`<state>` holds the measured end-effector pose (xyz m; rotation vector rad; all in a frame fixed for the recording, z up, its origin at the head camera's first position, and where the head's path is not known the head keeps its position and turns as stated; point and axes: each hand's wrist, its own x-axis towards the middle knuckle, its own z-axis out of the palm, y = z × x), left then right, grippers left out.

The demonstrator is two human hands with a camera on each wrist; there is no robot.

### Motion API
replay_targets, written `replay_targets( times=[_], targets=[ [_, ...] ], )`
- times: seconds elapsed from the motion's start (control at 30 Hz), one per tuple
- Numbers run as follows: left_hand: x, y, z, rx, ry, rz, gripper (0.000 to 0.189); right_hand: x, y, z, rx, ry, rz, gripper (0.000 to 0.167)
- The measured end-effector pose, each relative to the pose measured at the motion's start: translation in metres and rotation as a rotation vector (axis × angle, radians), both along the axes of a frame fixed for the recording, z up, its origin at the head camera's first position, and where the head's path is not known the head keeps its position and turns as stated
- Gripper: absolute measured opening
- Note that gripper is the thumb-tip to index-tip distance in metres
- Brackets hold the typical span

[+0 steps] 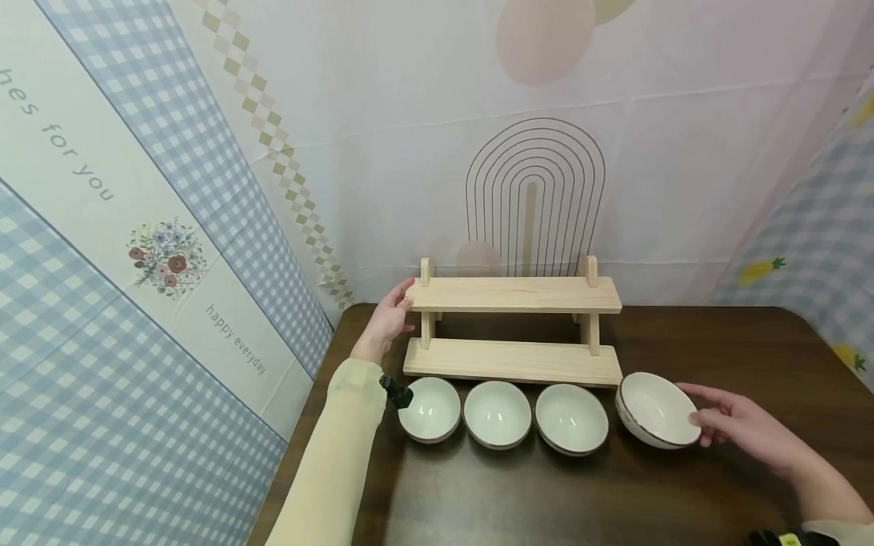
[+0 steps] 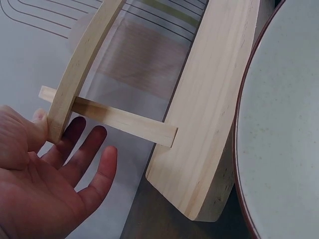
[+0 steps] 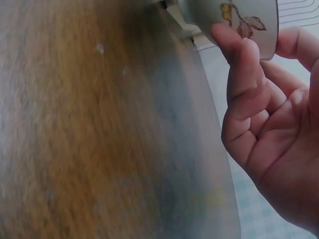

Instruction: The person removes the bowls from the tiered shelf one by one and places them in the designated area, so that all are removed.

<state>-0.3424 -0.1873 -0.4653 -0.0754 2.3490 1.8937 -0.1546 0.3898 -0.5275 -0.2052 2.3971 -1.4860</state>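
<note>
A two-tier wooden shelf rack (image 1: 512,294) stands at the back of the table. My left hand (image 1: 389,318) grips the left end of its upper board, thumb and fingers around the edge in the left wrist view. On the right, my right hand (image 1: 734,425) pinches a white bowl (image 1: 658,409) by its right side, thumb at the rim. This bowl tilts and overlaps the lower board's right corner in the head view. A leaf pattern shows on its outer wall (image 3: 254,27) in the right wrist view.
Three more white bowls stand in a row before the rack: a left one (image 1: 433,409), a middle one (image 1: 497,414) and a right one (image 1: 572,418). The dark wooden table (image 1: 519,500) meets a patterned curtain (image 1: 382,136) at the back and left.
</note>
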Motion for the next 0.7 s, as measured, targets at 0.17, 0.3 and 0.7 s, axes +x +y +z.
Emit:
replay_targets(
  times=[0.17,0.3,0.7],
  targets=[
    [0.0010,0.0002,0.0005,0.000,0.001,0.000,0.051,-0.0003,0.0048,-0.0034,-0.015,-0.042,0.070,0.048],
    [0.0011,0.0003,0.0005,0.008,-0.001,0.000,0.051,0.0005,0.0044,-0.0043,-0.030,-0.035,0.114,0.053],
    [0.0029,0.0004,0.0014,0.008,0.001,-0.002,0.051,0.0011,0.0010,-0.0087,-0.016,0.014,0.156,0.059]
  ],
)
